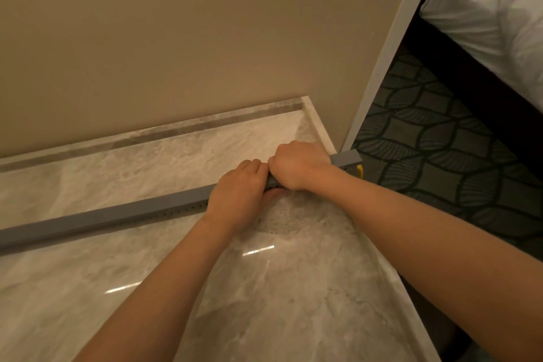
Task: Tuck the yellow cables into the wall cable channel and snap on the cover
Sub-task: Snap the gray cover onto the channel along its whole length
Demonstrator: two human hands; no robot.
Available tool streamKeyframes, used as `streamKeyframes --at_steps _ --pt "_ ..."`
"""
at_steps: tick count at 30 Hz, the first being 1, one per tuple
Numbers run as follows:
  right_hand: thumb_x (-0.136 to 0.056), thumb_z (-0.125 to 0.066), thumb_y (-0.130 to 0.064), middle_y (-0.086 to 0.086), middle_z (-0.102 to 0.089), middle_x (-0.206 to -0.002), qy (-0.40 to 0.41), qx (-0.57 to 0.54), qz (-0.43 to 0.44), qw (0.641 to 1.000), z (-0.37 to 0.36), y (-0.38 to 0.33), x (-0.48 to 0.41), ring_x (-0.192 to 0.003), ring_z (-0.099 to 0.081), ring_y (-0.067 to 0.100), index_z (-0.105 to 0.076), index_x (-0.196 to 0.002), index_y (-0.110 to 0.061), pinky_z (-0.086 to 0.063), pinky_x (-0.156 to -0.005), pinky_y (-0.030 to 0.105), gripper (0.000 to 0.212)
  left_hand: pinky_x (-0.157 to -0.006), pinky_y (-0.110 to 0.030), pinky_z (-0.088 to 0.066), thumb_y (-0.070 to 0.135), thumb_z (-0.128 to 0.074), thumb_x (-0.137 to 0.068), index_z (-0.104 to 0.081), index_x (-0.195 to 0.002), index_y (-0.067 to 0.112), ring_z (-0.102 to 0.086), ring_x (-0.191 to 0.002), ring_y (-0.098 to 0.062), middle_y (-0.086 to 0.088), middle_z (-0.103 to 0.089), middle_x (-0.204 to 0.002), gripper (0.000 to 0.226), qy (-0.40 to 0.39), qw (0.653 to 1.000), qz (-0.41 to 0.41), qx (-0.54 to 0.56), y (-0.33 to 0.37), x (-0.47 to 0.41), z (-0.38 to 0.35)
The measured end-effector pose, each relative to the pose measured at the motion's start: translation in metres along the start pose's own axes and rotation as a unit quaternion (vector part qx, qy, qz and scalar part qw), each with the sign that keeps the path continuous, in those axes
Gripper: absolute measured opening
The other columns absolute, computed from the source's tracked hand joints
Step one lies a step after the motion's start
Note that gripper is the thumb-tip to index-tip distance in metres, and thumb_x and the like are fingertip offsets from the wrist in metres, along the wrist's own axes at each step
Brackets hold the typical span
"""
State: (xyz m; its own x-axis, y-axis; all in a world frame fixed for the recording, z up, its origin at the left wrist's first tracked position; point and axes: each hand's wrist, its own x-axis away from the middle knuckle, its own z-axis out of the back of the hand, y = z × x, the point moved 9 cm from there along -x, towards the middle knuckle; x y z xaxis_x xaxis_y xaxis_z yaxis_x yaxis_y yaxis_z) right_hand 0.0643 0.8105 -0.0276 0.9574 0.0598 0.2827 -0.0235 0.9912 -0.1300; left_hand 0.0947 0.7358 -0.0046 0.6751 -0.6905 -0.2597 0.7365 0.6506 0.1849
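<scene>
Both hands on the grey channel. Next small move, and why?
Probably slide the right hand along the grey channel to its right end and press there: it and the left hand grip side by side short of that end, where a bit of yellow cable pokes out.

two bare hands, left hand (235,191) and right hand (296,164), each on a bare forearm, uncovered as far as the frame shows; wrists bare, right knuckles visible.
</scene>
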Motion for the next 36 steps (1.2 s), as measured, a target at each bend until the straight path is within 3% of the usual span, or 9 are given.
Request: streamKeyframes --at_steps 6,14,16,19,23,26,29,32,36 --pt "-0.087 -0.047 -0.019 0.006 -0.057 -0.081 0.053 0.084 0.057 0.993 0.007 -0.012 0.009 -0.067 -0.048 0.024 -0.056 -0.076 -0.015 -0.033 -0.054 0.032 0.015 -0.06 -0.029 -0.038 0.047 -0.06 -0.082 -0.058 -0.086 0.01 -0.043 -0.07 -0.013 -0.002 -0.057 -0.079 0.037 -0.043 0.996 0.026 0.074 -0.012 -0.006 -0.007" --pt "-0.088 -0.046 -0.018 0.007 -0.063 -0.085 0.1 0.104 0.079 0.986 0.009 -0.016 0.014 -0.065 -0.045 0.024 -0.06 -0.083 -0.014 -0.03 -0.052 0.032 0.015 -0.059 -0.027 -0.035 0.05 -0.061 -0.08 -0.057 -0.085 0.014 -0.051 -0.07 -0.016 0.003 -0.054 -0.075 0.036 -0.073 0.993 0.048 0.078 -0.017 -0.007 -0.011" --pt "-0.09 -0.048 -0.024 0.007 -0.057 -0.077 0.084 0.07 0.079 0.991 0.007 -0.012 0.012 -0.066 -0.046 0.025 -0.057 -0.08 -0.011 -0.033 -0.053 0.033 0.018 -0.054 -0.025 -0.035 0.059 -0.057 -0.076 -0.056 -0.083 0.022 -0.054 -0.068 -0.013 0.008 -0.057 -0.073 0.038 -0.09 0.99 0.072 0.084 -0.019 -0.008 -0.012" --pt "-0.093 -0.037 -0.034 0.003 -0.046 -0.06 0.048 -0.077 0.026 0.996 0.008 0.01 0.007 -0.06 -0.05 0.025 -0.045 -0.055 -0.013 -0.028 -0.049 0.029 0.044 -0.05 -0.024 -0.035 0.068 -0.051 -0.075 -0.051 -0.071 0.028 -0.051 -0.059 -0.007 0.012 -0.055 -0.065 0.04 -0.163 0.974 0.115 0.112 -0.024 -0.011 -0.019" --pt "-0.094 -0.041 -0.036 0.002 -0.046 -0.051 0.048 -0.149 0.029 0.987 0.017 0.037 0.011 -0.051 -0.045 0.02 -0.043 -0.048 -0.015 -0.028 -0.047 0.03 0.051 -0.054 -0.028 -0.035 0.065 -0.032 -0.087 -0.06 -0.068 0.014 -0.051 -0.058 -0.016 -0.001 -0.057 -0.064 0.062 -0.254 0.925 0.201 0.199 -0.038 -0.013 -0.03" --pt "-0.095 -0.043 -0.036 0.001 -0.041 -0.049 0.044 -0.204 0.037 0.977 0.021 0.05 0.016 -0.049 -0.04 0.017 -0.039 -0.047 -0.017 -0.031 -0.051 0.032 0.051 -0.056 -0.026 -0.036 0.056 -0.02 -0.095 -0.061 -0.076 0.008 -0.057 -0.064 -0.019 -0.004 -0.058 -0.071 0.066 -0.233 0.913 0.27 0.197 -0.051 -0.018 -0.033" --pt "-0.096 -0.038 -0.038 0.002 -0.047 -0.054 0.03 -0.142 0.016 0.989 0.014 0.044 0.014 -0.055 -0.047 0.02 -0.044 -0.052 -0.014 -0.033 -0.053 0.03 0.05 -0.06 -0.032 -0.038 0.051 -0.015 -0.097 -0.049 -0.062 0.015 -0.055 -0.062 -0.022 -0.004 -0.054 -0.064 0.06 -0.193 0.942 0.261 0.087 -0.046 -0.023 -0.033" --pt "-0.096 -0.029 -0.041 0.001 -0.054 -0.054 0.001 -0.112 -0.004 0.994 0.003 0.031 0.011 -0.061 -0.055 0.022 -0.047 -0.057 -0.016 -0.041 -0.061 0.031 0.05 -0.066 -0.034 -0.039 0.049 -0.016 -0.097 -0.045 -0.066 0.015 -0.051 -0.069 -0.026 -0.004 -0.048 -0.068 0.055 -0.163 0.949 0.261 0.062 -0.045 -0.024 -0.034" --pt "-0.096 -0.027 -0.03 0.001 -0.045 -0.059 0.003 -0.085 0.005 0.996 0.0 0.01 0.006 -0.057 -0.045 0.019 -0.042 -0.059 -0.017 -0.035 -0.06 0.032 0.042 -0.063 -0.033 -0.036 0.045 -0.016 -0.098 -0.043 -0.065 0.014 -0.045 -0.063 -0.021 -0.002 -0.044 -0.065 0.053 -0.144 0.954 0.254 0.069 -0.044 -0.024 -0.035"
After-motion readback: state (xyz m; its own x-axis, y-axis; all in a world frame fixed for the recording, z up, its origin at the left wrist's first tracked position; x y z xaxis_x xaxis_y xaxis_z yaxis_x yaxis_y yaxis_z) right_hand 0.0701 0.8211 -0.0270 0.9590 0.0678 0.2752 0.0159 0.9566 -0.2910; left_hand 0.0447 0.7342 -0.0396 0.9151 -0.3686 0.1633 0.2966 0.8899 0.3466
